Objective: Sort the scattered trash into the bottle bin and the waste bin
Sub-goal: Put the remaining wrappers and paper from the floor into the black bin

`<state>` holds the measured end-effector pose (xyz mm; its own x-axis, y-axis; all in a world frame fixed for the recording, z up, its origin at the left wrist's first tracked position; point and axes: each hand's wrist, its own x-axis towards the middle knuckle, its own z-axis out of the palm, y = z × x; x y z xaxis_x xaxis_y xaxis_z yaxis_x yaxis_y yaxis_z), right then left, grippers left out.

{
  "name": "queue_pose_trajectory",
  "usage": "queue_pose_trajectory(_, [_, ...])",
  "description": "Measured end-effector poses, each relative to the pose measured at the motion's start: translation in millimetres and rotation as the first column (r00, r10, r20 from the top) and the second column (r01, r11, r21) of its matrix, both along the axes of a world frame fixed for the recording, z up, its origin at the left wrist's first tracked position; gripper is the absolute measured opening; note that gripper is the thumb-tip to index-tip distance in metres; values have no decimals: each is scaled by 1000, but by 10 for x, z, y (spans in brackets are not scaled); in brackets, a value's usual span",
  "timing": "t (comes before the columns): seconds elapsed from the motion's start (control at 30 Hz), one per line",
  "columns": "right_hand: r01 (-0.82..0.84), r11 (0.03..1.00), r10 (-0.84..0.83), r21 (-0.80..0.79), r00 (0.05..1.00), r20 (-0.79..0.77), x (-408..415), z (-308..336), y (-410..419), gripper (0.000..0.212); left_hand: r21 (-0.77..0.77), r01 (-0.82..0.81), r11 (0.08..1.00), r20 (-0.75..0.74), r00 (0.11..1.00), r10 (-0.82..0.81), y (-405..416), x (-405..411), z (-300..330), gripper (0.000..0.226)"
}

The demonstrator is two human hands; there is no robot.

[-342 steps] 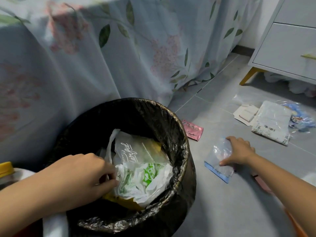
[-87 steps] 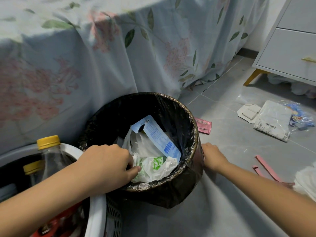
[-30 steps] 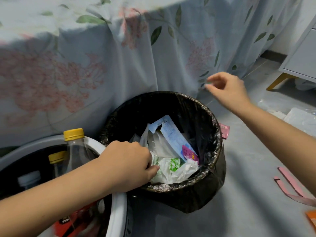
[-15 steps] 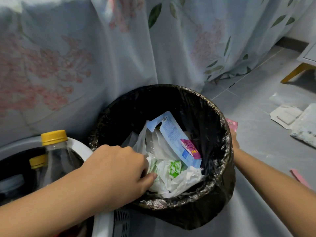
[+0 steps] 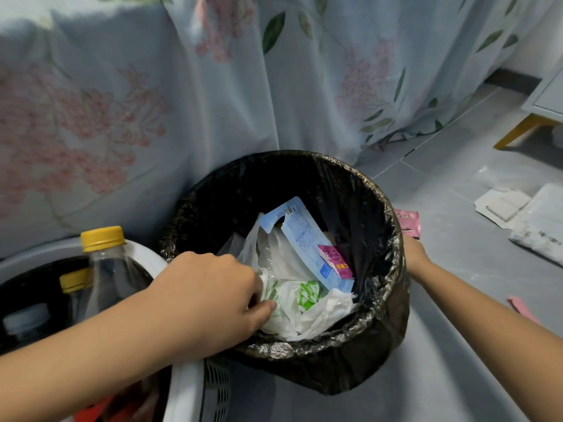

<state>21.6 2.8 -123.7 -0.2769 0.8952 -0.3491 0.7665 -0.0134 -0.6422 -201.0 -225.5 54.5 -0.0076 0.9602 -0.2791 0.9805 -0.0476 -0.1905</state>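
The waste bin point(image 5: 335, 370), lined with a black bag, stands on the grey floor. It holds a white plastic bag point(image 5: 304, 309), a blue packet point(image 5: 304, 239) and a small pink packet point(image 5: 335, 261). My left hand point(image 5: 207, 300) grips its near-left rim. To the left, the white bottle bin point(image 5: 182, 388) holds yellow-capped bottles point(image 5: 102, 239). My right hand point(image 5: 412, 254) is low behind the waste bin's right side, at a pink packet on the floor point(image 5: 406, 220). The rim hides its fingers, so I cannot tell whether they hold the packet.
A floral bed sheet point(image 5: 213, 102) hangs right behind both bins. On the floor to the right lie white packaging point(image 5: 502, 205), a plastic mailer point(image 5: 542, 226) and a pink strip point(image 5: 522, 309). A cabinet's yellow leg point(image 5: 515, 132) stands at the far right.
My right hand was raised above the bin a second ago and has dropped to the floor behind its right side. A small pink packet now lies in the bin. My left hand stays on the rim.
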Motion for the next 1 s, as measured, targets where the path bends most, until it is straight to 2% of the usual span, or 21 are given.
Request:
queue_pose_trajectory(0.1, [52, 994, -58, -93, 996, -67, 150, 46, -23, 9, 6, -5, 1000, 6, 1000, 5, -3, 0, 9, 49])
queue_pose_trajectory(0.2, [127, 978, -152, -167, 978, -144, 323, 84, -22, 21, 14, -4, 1000, -9, 1000, 4, 3, 5, 11, 49])
queue_pose_trajectory(0.3, [180, 960, -230, -215, 944, -238, 484, 221, -70, 21, 23, -2, 1000, -19, 1000, 2, -3, 13, 12, 49])
queue_pose_trajectory(0.43, [230, 913, -368, -337, 821, -436, 708, 416, -100, 6, 15, -10, 1000, -9, 1000, 10, -15, 26, 57, 47])
queue_pose_trajectory(0.57, [330, 900, -435, -284, 678, -592, 846, 709, -61, 17, 54, -35, 998, 89, 996, 30, 21, 33, 91, 40])
queue_pose_trajectory(0.67, [392, 886, -432, -247, 510, -744, 810, 1079, 18, 29, 128, -80, 988, 272, 961, 43, 80, 0, 123, 42])
queue_pose_trajectory(0.77, [365, 894, -381, -258, 318, -868, 609, 1555, -6, 16, 271, -169, 948, 557, 831, -11, 164, -11, 174, 52])
queue_pose_trajectory(0.8, [334, 909, -349, -249, 287, -892, 513, 1706, -50, 10, 324, -213, 922, 630, 776, -42, 184, 10, 221, 53])
queue_pose_trajectory(0.87, [237, 952, -264, -196, 302, -916, 298, 1961, -207, 8, 395, -329, 858, 749, 657, -92, 209, 65, 338, 53])
queue_pose_trajectory(1.0, [-37, 991, -98, -130, 458, -884, -58, 2166, -606, 24, 400, -552, 732, 888, 431, -159, 242, 120, 523, 62])
